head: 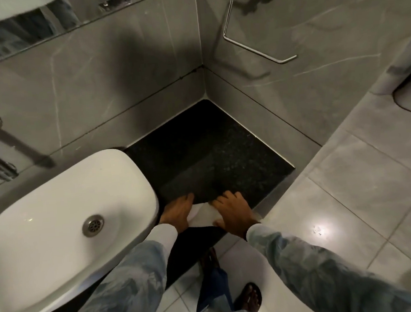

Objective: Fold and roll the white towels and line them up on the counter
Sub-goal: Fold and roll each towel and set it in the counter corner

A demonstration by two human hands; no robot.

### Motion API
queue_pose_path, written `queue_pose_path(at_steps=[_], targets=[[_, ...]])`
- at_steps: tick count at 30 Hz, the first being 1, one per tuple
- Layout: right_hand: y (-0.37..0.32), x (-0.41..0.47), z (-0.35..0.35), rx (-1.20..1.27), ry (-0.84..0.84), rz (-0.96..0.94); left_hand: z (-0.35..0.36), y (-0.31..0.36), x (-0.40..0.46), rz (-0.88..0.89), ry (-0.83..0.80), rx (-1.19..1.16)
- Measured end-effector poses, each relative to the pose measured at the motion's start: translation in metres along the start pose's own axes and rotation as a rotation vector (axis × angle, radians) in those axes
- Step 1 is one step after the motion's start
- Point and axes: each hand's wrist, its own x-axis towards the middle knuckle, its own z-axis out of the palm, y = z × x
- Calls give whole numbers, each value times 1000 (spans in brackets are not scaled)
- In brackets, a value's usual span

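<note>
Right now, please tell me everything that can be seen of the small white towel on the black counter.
The small white towel looks like soft cloth, already folded or partly rolled into a compact piece. It lies near the front edge of the black speckled stone counter, just right of the white oval ceramic basin. The left hand and the right hand press on it from both sides and cover most of it.

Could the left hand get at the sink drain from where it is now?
Probably yes. The left hand rests on the white towel right beside the sink; the drain lies open in the basin, with nothing between them.
</note>
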Motion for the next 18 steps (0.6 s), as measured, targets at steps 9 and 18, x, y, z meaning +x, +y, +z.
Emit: queue_pose_path(at_steps=[9,18], targets=[[28,41,-24,207,-176,73,-43,7,47,111,80,136],[107,187,-49,230,70,413,-171,-5,237,411,335,486]])
